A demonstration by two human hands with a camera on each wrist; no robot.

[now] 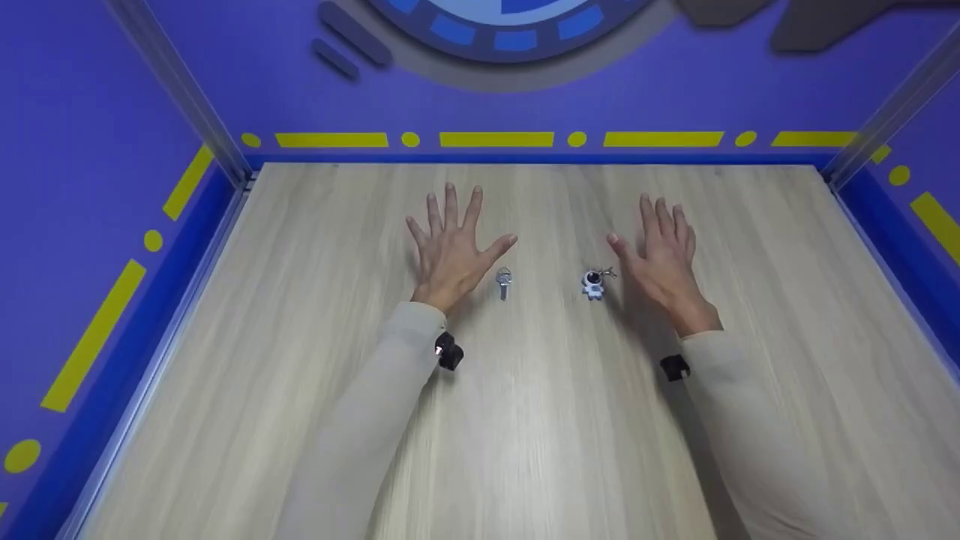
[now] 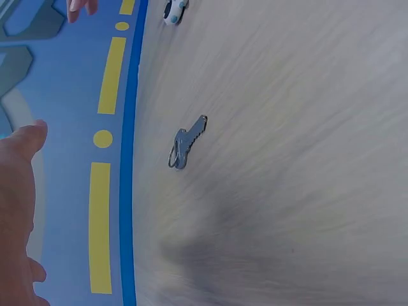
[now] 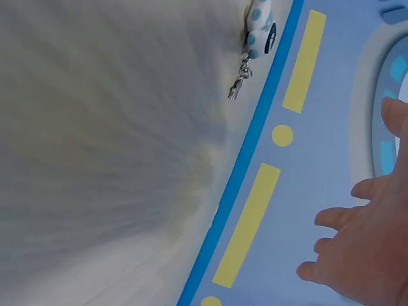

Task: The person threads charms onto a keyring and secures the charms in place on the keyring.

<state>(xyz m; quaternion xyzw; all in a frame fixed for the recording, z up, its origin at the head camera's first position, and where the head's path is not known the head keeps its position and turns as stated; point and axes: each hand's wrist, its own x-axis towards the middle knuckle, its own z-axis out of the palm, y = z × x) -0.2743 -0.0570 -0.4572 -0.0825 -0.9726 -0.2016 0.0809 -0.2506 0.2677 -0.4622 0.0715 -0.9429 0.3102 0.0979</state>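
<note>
A silver key (image 1: 504, 283) with a small ring through its head lies on the wooden table. In the left wrist view the whole key (image 2: 189, 141) shows, teeth along one edge. To its right is a white astronaut keychain (image 1: 593, 285) with a metal clasp (image 3: 240, 80). My left hand (image 1: 451, 257) is held left of the key with fingers spread and nothing in it. Just right of the keychain, my right hand (image 1: 663, 259) has its fingers extended and is likewise without any object.
The light wood table (image 1: 540, 435) is bordered by blue printed walls (image 1: 487, 112) at the back and both sides. Metal profiles (image 1: 176, 90) run up the corners. A small black camera (image 1: 448, 352) sits at the left wrist, another black camera (image 1: 675, 367) at the right.
</note>
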